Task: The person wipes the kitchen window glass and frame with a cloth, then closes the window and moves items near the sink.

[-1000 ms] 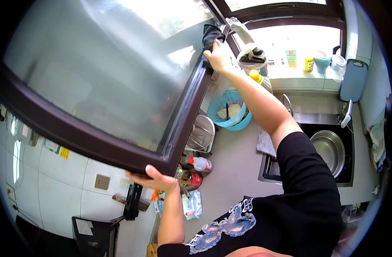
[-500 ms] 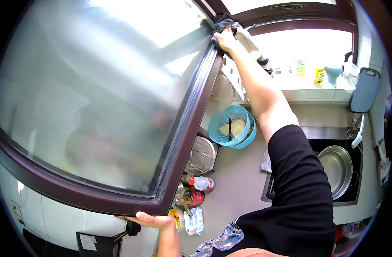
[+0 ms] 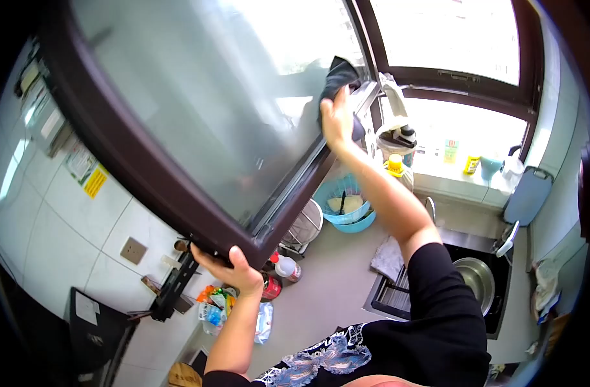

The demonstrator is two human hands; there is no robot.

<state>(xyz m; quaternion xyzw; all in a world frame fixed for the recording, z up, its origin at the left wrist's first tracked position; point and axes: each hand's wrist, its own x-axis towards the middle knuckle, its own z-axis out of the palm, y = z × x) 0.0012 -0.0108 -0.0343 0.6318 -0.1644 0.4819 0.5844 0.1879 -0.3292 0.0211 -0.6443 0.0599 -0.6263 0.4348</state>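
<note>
A brown-framed window sash [image 3: 92, 116] with hazy glass is swung inward and fills the upper left of the head view. My left hand [image 3: 234, 272] grips the sash's lower edge near its bottom corner, thumb up against the frame. My right hand [image 3: 337, 121], arm stretched up, holds a dark cloth [image 3: 340, 76] against the glass and the frame's right side. The fingers of this hand are partly covered by the cloth.
Below stands a counter [image 3: 327, 277] with blue baskets [image 3: 353, 222], a spray bottle [image 3: 287, 267] and wipes [image 3: 263, 322]. A metal pot [image 3: 477, 280] sits in the sink at right. Small containers, including a yellow can [image 3: 472, 165], line the sill. A knife rack [image 3: 172, 287] is on the left.
My right hand and the cloth have moved down along the sash's side, onto the glass edge. The view has shifted and tilted, showing more wall at left. My left hand still holds the lower edge.
</note>
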